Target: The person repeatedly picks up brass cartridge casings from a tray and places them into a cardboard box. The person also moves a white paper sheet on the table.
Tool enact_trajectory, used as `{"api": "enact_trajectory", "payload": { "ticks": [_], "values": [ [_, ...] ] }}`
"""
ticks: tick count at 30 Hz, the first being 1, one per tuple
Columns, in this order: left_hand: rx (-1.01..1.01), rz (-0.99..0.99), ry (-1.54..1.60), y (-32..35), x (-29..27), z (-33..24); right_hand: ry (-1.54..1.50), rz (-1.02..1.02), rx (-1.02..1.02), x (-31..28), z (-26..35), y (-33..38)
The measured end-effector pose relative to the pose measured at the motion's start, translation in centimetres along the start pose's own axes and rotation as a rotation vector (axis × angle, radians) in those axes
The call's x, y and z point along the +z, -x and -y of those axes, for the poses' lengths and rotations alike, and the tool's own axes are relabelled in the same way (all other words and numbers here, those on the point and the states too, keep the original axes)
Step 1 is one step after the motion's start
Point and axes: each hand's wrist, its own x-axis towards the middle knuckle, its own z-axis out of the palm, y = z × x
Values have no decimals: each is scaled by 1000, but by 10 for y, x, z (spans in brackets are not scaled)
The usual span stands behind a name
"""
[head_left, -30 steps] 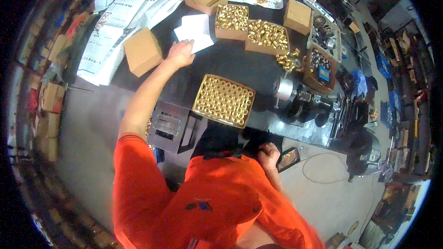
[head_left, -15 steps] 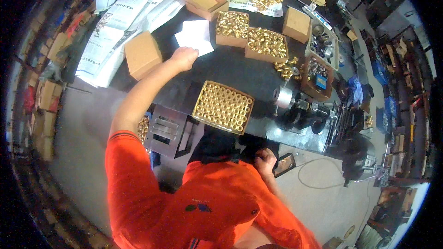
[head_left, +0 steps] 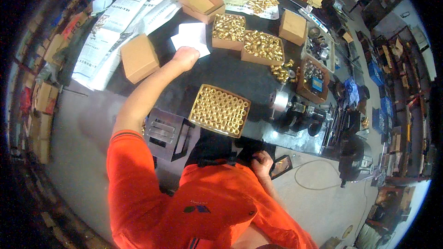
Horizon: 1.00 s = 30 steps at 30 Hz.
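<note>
We see a dark workbench (head_left: 230, 71) carrying, near its front edge, a tray (head_left: 220, 110) packed with upright brass fittings; we judge it heavy, stiff and prone to spilling, best taken by its two short rims. Toward the back edge, our left hand (head_left: 186, 57) rests closed in a fist beside the white paper sheets (head_left: 190, 38), the thing nearest it; these are light and floppy, best pinched at a corner. Whether the fist holds anything, we cannot tell. Our right hand (head_left: 261, 162) sits low below the bench's front edge, fingers curled on a dark object we cannot identify.
</note>
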Motion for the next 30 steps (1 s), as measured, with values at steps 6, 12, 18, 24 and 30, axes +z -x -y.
{"api": "enact_trajectory", "payload": {
  "ticks": [6,12,18,24,30],
  "values": [
    [-57,40,9,-10,-3,10,9,-31,-33,4,-6,1],
    [-76,37,76,-16,-3,8,9,-15,-29,0,4,-2],
    [-120,81,153,-21,-7,5,0,-27,-41,1,4,-3],
    [-101,67,163,-10,-13,-11,19,8,-33,-4,9,-4],
    [20,96,50,-12,-10,-10,2,-6,-31,-2,5,-3]
  ]
}}
